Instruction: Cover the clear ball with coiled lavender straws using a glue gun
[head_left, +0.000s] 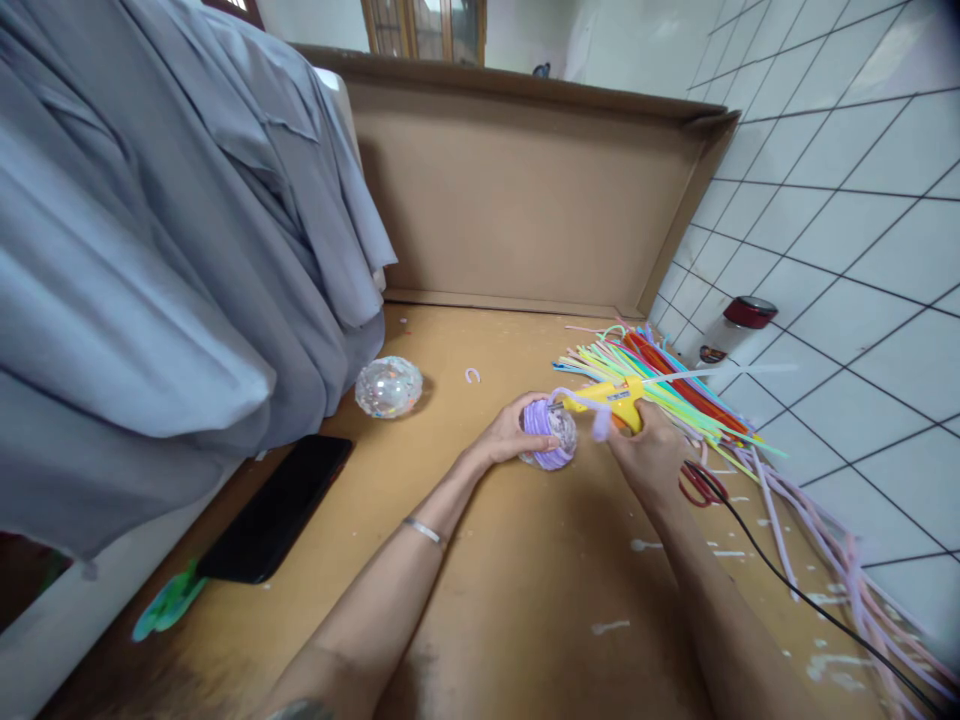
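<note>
My left hand (510, 435) is closed around a small round piece wrapped in purple pipe cleaner (545, 452), its side facing right showing a clear, whitish surface. In my right hand (649, 450) is a yellow glue gun (619, 398), with a clear glue stick (720, 374) jutting from its back. The gun's nozzle points left and meets or nearly meets the wrapped piece's upper edge. A loose purple end loops over the gun and hangs near my right fingers; whether they pinch it I cannot tell. A clear, speckled bowl-like piece (389, 387) stands left of my left hand.
Colourful pipe cleaners (667, 380) lie by the tiled wall, with red-handled scissors (703, 485) and a red-lidded jar (739, 325) near them. A black cord (795, 590) runs down right. A black phone (277, 510) lies left, beside grey cloth (187, 220). Cardboard (510, 190) stands behind.
</note>
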